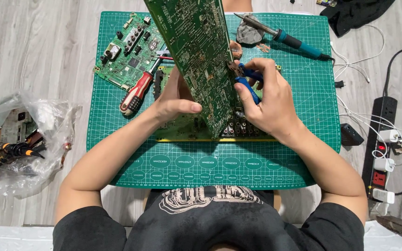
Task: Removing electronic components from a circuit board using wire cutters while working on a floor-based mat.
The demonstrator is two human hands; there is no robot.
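Over green cutting mat [117,139]: left hand [175,100] gripping upright circuit board [196,56], steadying it; right hand [268,100] squeezing blue-handled pliers [249,81] against its edge.

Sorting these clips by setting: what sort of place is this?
Likely a home electronics repair spot on the floor: a green cutting mat, circuit boards, a soldering iron and a power strip.

- A soldering iron [284,36] with a teal handle lay at the far right of the green cutting mat [303,139].
- A red-handled screwdriver [137,93] rested beside a smaller circuit board [129,51].
- A clear plastic bag [19,139] (holding electronic scrap) sat left.
- A power strip [381,148] lay right.
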